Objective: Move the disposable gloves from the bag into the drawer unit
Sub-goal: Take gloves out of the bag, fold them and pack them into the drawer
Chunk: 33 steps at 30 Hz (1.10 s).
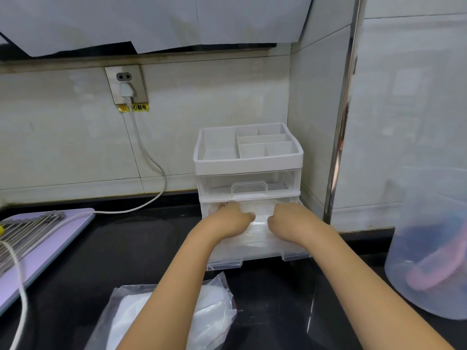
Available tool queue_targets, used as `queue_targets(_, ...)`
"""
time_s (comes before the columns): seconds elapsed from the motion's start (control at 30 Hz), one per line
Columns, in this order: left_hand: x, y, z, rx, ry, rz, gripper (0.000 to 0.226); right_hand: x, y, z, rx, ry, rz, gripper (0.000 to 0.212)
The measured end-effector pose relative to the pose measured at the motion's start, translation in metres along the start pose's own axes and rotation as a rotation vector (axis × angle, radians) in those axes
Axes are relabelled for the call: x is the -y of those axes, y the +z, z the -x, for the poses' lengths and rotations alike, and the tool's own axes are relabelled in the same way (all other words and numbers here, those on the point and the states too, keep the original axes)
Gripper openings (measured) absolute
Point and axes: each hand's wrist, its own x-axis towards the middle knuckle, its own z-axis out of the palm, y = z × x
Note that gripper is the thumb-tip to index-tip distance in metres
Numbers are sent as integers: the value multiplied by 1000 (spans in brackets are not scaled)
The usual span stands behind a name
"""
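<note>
Disposable gloves (259,224) in the drawer unit's (249,162) open lower drawer (262,253)

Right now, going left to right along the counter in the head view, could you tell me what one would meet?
Purple board → bag of gloves → drawer unit → translucent tub.

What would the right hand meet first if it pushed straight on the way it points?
The right hand would probably meet the gloves in the open drawer first; depth is unclear.
</note>
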Motion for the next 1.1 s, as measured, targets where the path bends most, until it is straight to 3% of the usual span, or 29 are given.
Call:
queue_targets(0.07,2,-6,3,15,15,79,32,0,1,-1,-7,5,8,23)
queue_targets(0.17,6,-17,9,12,4,-2,42,0,2,-3,-8,8,17,21)
queue_targets(0.27,9,-31,22,-16,75,-127,20,-1,3,-5,-6,1,21,17)
queue_targets(0.4,15,-43,39,-30,104,-154,12,-3,1,-5,1,-5,6,20)
queue_targets(0.47,13,-42,46,-36,81,-183,17,-3,0,-2,1,-13,2,25)
queue_targets(0.53,8,-34,48,-32,53,-221,38,-3,-1,1,-3,-27,4,29)
queue_targets(0.67,-4,-18,43,19,12,-302,46,-2,-8,7,-95,-80,-33,21)
queue_targets(0.77,-6,-16,42,-2,31,-260,43,-2,-18,15,-221,-175,-70,21)
queue_targets(0.9,3,-24,50,-127,141,-127,21,-2,-31,34,-367,-381,-55,25)
queue_targets(0.97,10,-28,63,-247,212,-35,29,2,-37,49,-342,-482,-73,20)
queue_targets(1.1,27,-33,91,-370,249,-29,38,13,-35,75,-115,-636,-49,12)
